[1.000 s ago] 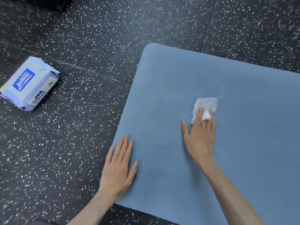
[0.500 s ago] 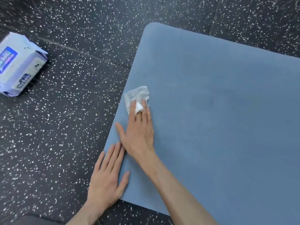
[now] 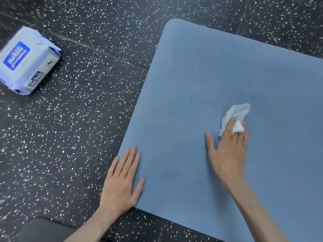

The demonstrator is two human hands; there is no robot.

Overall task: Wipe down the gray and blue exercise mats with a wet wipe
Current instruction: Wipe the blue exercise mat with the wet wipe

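A blue exercise mat point(image 3: 218, 81) lies on the dark speckled floor and fills the right of the view. A crumpled white wet wipe point(image 3: 235, 113) sits on the mat's middle. My right hand point(image 3: 229, 151) presses it down with straight fingers, and a fold of the wipe pokes up between them. Flat on the mat's near left corner, half over its edge, lies my left hand point(image 3: 122, 182) with fingers spread. No gray mat shows in this view.
A pale purple pack of wet wipes point(image 3: 28, 60) lies on the black speckled rubber floor point(image 3: 78, 137) at the far left, well apart from the mat. A dark rounded shape point(image 3: 42, 229) sits at the bottom left edge.
My right hand has swept the wipe from the mat's left edge back to the right, toward the mat's middle. My left hand stays flat on the near corner.
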